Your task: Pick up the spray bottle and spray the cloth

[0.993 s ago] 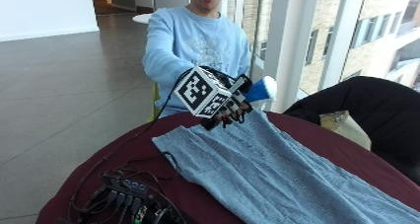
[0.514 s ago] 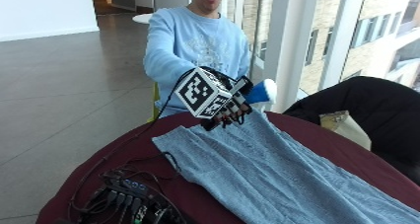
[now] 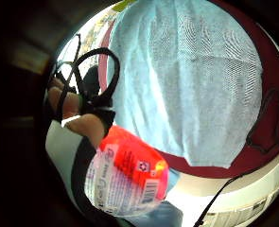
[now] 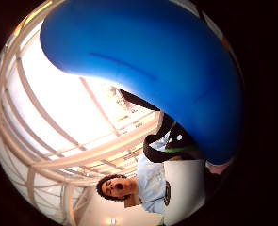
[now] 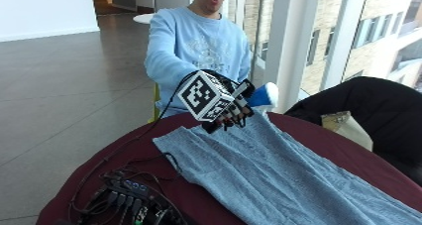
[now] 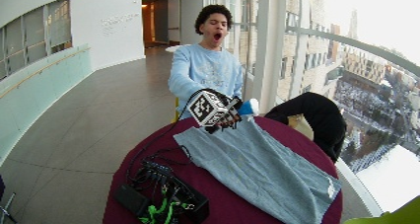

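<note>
outside view — spray bottle over cloth

we see a person in a light blue sweatshirt seated behind a round table with a dark red top. the gloved right hand is raised above the table's far edge, its fingers curled round a spray bottle with a blue and white head. a pale blue cloth lies spread across the table beneath it. a black box with cables sits near the table's front edge, and a black coat hangs beside the table.
</note>
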{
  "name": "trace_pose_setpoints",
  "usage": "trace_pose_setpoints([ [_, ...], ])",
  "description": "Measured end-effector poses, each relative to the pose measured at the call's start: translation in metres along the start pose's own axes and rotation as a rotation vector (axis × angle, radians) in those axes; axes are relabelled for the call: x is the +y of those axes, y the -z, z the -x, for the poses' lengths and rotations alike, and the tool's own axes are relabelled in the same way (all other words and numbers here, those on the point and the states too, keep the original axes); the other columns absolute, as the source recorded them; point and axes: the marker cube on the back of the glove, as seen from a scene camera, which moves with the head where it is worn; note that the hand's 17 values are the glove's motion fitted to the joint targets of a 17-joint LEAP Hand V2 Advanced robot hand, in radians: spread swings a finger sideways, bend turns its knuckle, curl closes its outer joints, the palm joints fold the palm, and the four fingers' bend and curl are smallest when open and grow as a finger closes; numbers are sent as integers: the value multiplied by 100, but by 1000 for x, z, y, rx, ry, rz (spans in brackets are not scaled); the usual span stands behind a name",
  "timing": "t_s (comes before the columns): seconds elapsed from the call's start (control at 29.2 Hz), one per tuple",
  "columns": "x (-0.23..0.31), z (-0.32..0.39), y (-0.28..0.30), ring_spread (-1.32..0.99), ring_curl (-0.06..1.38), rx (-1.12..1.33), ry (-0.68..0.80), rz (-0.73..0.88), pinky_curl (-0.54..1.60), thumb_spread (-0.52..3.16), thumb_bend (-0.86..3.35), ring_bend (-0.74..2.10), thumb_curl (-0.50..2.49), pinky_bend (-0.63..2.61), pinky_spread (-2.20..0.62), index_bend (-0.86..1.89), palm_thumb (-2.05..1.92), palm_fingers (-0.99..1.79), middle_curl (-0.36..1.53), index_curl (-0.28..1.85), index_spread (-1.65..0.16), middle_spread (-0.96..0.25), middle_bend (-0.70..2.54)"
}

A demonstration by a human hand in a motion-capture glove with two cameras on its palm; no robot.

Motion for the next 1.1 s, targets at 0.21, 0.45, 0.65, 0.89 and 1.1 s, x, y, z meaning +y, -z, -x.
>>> trace_pose_setpoints([
  [0.21, -1, 10, -8, -3, 41, -20, 69, -36, 37, 101, -2, 61, 54, 21, 15, 12, 83, 115, 50, 32, -13, -7, 43],
  [0.45, 0, 40, -31, -3, 41, -49, 257, -114, 37, 101, -2, 61, 54, 22, 15, 12, 83, 116, 51, 32, -13, -7, 44],
  [0.65, -6, 79, -66, -3, 41, -90, 477, -205, 37, 101, -2, 62, 54, 22, 14, 12, 83, 116, 50, 32, -13, -6, 44],
  [0.89, -22, 119, -115, -3, 41, -127, 669, -271, 37, 101, -2, 62, 54, 21, 14, 13, 83, 116, 50, 33, -14, -7, 44],
  [1.1, -47, 144, -164, -3, 41, -182, 789, -300, 37, 100, -2, 63, 54, 20, 14, 12, 83, 115, 50, 33, -14, -7, 44],
])
